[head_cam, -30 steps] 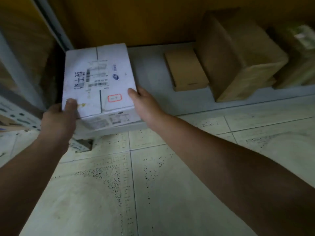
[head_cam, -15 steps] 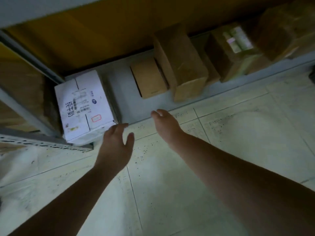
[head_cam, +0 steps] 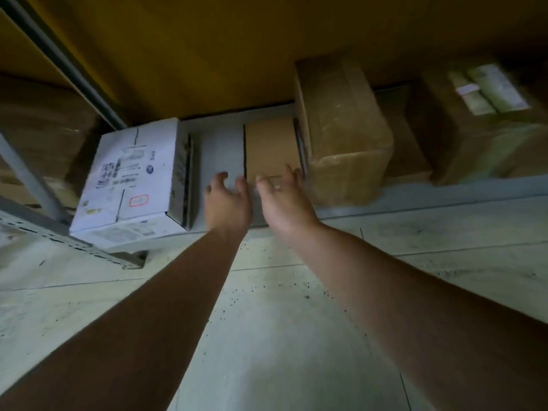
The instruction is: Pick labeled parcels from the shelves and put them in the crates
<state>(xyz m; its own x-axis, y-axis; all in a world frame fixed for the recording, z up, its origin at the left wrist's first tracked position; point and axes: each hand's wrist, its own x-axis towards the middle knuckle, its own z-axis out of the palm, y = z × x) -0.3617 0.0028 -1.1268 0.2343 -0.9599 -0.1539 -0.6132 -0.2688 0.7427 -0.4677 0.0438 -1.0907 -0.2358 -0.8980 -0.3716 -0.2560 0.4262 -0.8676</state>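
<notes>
Both hands have left the white box [head_cam: 130, 179] at the shelf's [head_cam: 219, 143] left front corner. Now the left hand [head_cam: 228, 203] and right hand [head_cam: 284, 203], fingers spread and holding nothing, reach the flat brown parcel [head_cam: 271, 146] lying mid-shelf, probably the next pick.

Both forearms were bare from the bottom edge of the view up to the wrists, with no sleeve, cuff or glove showing on either. The bare left hand [head_cam: 228, 203] wore no ring, watch or band that could be made out, and the bare right hand [head_cam: 286, 204] was likewise plain, its wrist uncovered. The fingers of both were blurred, so nails and any small marks could not be told. The left forearm lay in deeper shadow than the right.
</notes>
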